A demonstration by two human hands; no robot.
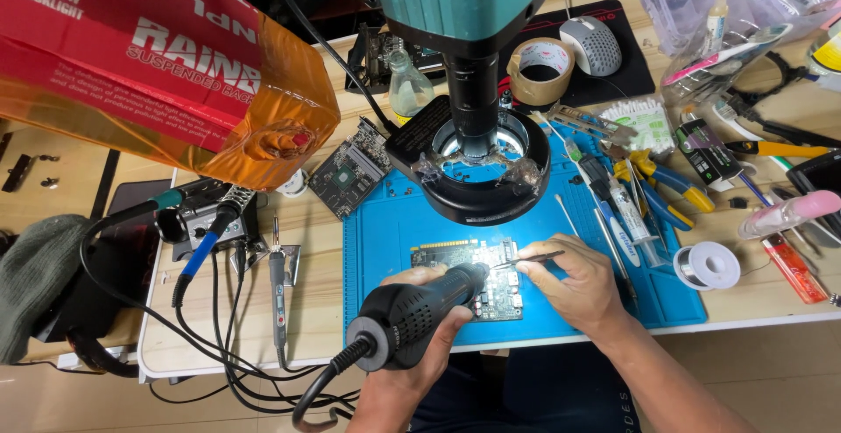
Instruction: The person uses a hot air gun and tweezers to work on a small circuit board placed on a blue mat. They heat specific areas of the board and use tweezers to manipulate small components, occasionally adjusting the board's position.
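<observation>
My left hand (412, 359) grips a black hot-air handpiece (429, 306), its nozzle aimed at a green circuit board (501, 288) lying on a blue work mat (385, 240). My right hand (574, 284) holds thin metal tweezers (526, 260) whose tips reach over the board's top edge. A teal microscope head with a black ring light (482, 166) hangs directly above the mat, just beyond the board.
A second circuit board (350, 170) lies left of the ring light. Soldering irons in a stand (215, 223) with cables sit at left. Pliers, cutters, a syringe, solder spool (708, 265), tape roll (540, 70), mouse (591, 45) and bottle crowd the right and back. A red box under orange film (149, 56) fills the upper left.
</observation>
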